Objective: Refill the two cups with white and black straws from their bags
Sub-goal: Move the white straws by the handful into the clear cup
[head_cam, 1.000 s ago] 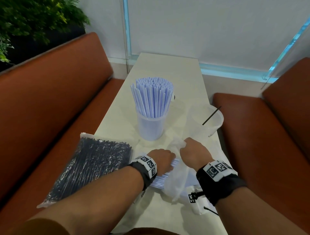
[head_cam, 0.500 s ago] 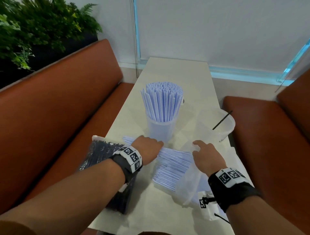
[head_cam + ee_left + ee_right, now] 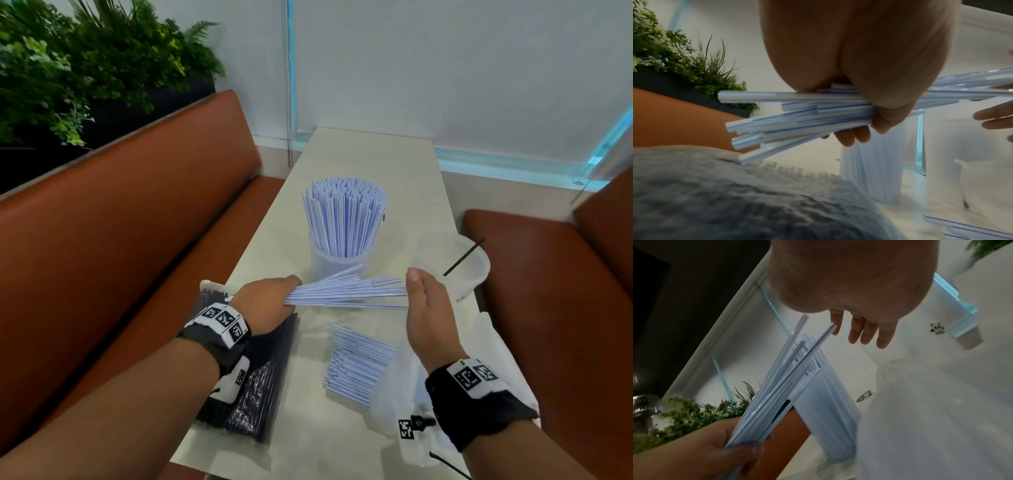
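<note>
My left hand (image 3: 270,301) grips a bunch of white straws (image 3: 346,293) (image 3: 797,116) lying level above the table. My right hand (image 3: 426,305) (image 3: 863,331) is flat, its straight fingers against the bunch's free ends. Behind them a cup (image 3: 334,267) stands packed with white straws. To its right a clear cup (image 3: 459,270) holds one black straw (image 3: 462,257). More white straws (image 3: 359,363) spill from their clear bag (image 3: 397,404) on the table. The bag of black straws (image 3: 253,383) lies under my left forearm.
The narrow table (image 3: 370,161) runs away from me to a white wall. Orange bench seats (image 3: 120,240) flank it on both sides. Green plants (image 3: 85,65) stand behind the left backrest.
My left hand has lifted a bunch of white straws off the pile. My right hand has let go of the bag and come up flat against the straws' ends.
</note>
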Demonstrator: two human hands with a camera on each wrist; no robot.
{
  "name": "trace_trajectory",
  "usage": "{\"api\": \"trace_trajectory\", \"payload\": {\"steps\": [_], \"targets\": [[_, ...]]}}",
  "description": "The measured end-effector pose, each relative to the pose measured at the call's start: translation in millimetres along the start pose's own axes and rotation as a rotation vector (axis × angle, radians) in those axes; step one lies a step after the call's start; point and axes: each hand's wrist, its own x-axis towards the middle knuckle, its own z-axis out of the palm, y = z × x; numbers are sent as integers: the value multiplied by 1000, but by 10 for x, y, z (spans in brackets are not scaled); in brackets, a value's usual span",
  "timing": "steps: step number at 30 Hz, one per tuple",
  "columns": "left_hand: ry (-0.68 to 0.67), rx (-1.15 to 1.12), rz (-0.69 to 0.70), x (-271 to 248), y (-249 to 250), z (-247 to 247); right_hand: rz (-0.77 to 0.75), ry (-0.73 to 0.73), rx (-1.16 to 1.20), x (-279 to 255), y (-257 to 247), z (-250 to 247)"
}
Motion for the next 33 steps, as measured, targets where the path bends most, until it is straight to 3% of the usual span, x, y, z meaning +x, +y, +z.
{"api": "trace_trajectory", "payload": {"steps": [6, 12, 17, 21, 24, 26, 29, 33], "targets": [[-10, -15, 89, 9, 308, 23, 224, 86, 442, 80, -111, 35], [49, 44, 178, 169, 755, 15, 177, -64, 264, 34, -123, 113], [97, 101, 188, 246, 878, -30, 200, 153, 385, 94, -158, 2], [143, 28, 234, 269, 1078, -40, 198, -135, 277, 43, -223, 81], [127, -59, 196, 298, 1129, -82, 289, -88, 469, 63, -248, 83], [153, -257, 107, 318, 1071, -199, 413, -48, 679, 107, -249, 30], [302, -960, -22, 330, 1068, -510, 578, -52, 823, 111, -220, 4], [567, -1717, 60, 426, 1207, -886, 692, -116, 910, 47, -210, 81]]}}
